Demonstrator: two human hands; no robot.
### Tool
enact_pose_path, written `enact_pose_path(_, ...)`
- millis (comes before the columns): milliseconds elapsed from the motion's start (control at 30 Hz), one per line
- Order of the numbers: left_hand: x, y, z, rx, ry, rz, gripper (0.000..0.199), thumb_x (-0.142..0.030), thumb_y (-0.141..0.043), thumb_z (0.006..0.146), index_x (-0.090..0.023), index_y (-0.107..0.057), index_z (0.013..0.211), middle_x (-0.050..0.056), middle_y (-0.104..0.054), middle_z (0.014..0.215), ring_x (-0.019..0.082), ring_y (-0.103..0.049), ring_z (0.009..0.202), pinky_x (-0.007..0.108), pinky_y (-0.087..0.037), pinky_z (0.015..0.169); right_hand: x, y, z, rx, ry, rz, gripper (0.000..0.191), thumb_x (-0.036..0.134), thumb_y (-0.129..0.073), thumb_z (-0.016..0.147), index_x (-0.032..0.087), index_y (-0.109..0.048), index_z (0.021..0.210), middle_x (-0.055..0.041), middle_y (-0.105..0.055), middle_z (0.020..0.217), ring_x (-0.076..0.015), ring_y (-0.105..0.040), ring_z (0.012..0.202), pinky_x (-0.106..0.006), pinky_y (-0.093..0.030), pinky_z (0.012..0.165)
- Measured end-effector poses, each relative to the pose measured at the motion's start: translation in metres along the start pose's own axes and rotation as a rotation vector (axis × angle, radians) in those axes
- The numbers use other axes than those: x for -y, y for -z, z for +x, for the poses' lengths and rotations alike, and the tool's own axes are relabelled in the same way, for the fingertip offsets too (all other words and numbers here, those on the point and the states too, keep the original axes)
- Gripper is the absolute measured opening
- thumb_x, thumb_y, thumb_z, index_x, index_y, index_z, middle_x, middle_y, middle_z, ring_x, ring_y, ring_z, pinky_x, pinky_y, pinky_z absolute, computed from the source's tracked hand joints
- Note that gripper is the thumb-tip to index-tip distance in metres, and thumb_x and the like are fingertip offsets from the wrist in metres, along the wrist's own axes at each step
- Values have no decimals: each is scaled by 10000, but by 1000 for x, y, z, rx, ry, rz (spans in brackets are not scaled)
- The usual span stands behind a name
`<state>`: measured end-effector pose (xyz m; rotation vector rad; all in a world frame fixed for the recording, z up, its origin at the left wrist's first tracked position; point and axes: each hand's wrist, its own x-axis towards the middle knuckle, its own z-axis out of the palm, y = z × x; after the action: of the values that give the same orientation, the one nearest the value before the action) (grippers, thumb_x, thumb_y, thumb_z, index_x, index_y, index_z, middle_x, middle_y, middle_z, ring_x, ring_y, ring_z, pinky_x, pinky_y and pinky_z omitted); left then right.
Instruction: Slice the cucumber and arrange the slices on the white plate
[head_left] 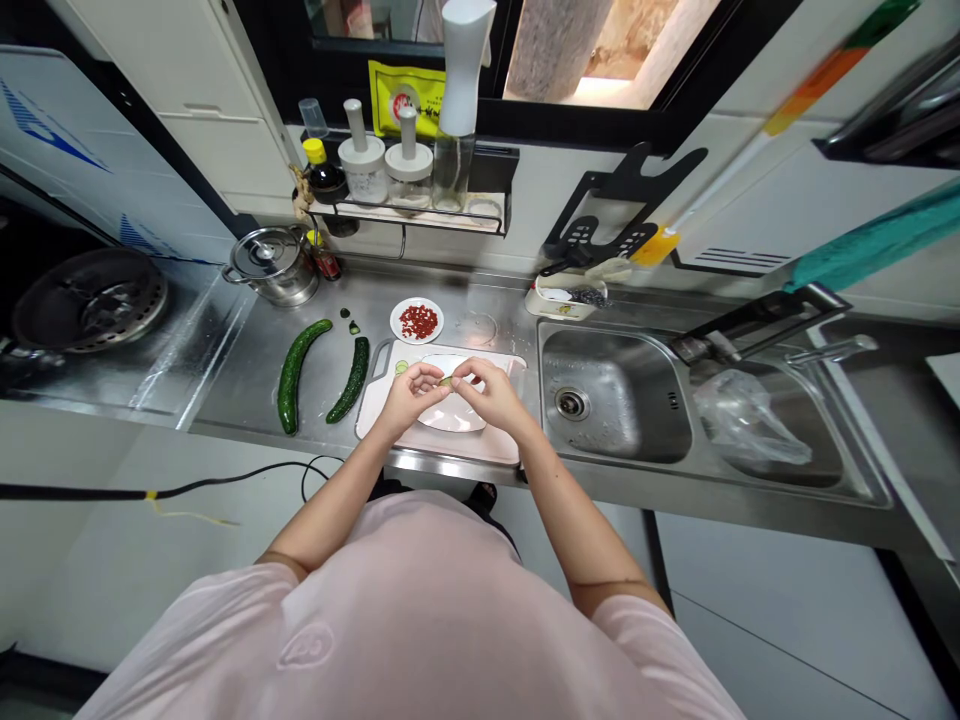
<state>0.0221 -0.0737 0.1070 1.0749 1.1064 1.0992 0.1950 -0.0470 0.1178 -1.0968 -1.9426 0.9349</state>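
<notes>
My left hand [412, 398] and my right hand [491, 398] meet over a white plate [454, 420], fingertips pinched together. Between them is a small green cucumber slice [447, 381], partly hidden by the fingers. The plate rests on a pale pink cutting board [491, 452]. At the board's upper left lie a few thin pieces of cucumber [401, 367]. A shorter cucumber [349, 382] with a cut end lies left of the board, small end pieces [354, 327] above it. Farther left is a long curved cucumber [298, 375].
Behind the board stands a small white dish of chopped red pieces [418, 320]. A steel pot [275, 265] is at the back left, beside a wok [90, 300]. To the right are a steel sink [615, 395] and a clear plastic bag [750, 420]. A jar shelf [420, 215] hangs above.
</notes>
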Motion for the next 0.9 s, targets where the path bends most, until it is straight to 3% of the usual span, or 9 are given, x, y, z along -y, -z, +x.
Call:
enact_pose_path(167,2,-1,-1,-21,251,-213,398,-481,-634,742,-179,-561,990,37,-630,788,73,-537,598,150,-304,458,3,2,2,-36,-30,36,142,328,-534,847,207,-602,815,-14,-628,817,-156,-555,816,-274,-426,696)
enact_pose_path(267,1,-2,0,78,464,-409,422,-523,-601,753,-188,-552,1005,31,-619,730,72,-534,559,141,-302,444,4,1,2,-52,-33,53,142,331,-542,850,207,-604,818,-10,-626,823,-151,-554,820,-265,-424,684)
enact_pose_path(367,-1,-4,4,158,554,-536,402,-505,-610,748,-199,-559,1002,24,-616,737,74,-545,570,140,-321,447,3,1,1,-49,-19,55,139,326,-538,860,209,-606,829,-10,-627,841,-149,-551,828,-266,-422,691)
enact_pose_path(567,-6,-7,9,112,498,-541,367,-353,-682,704,-203,-575,1021,-11,-576,722,49,-523,569,128,-302,441,2,3,0,-35,25,35,145,334,-529,871,212,-603,846,-26,-624,865,-161,-544,864,-272,-425,700)
enact_pose_path(900,-4,-7,15,-16,239,-224,470,-309,-747,617,-222,-556,1037,-17,-587,731,66,-514,624,156,-308,489,-7,1,-1,-55,5,-11,121,309,-529,859,212,-598,837,-36,-618,885,-176,-537,875,-287,-432,695)
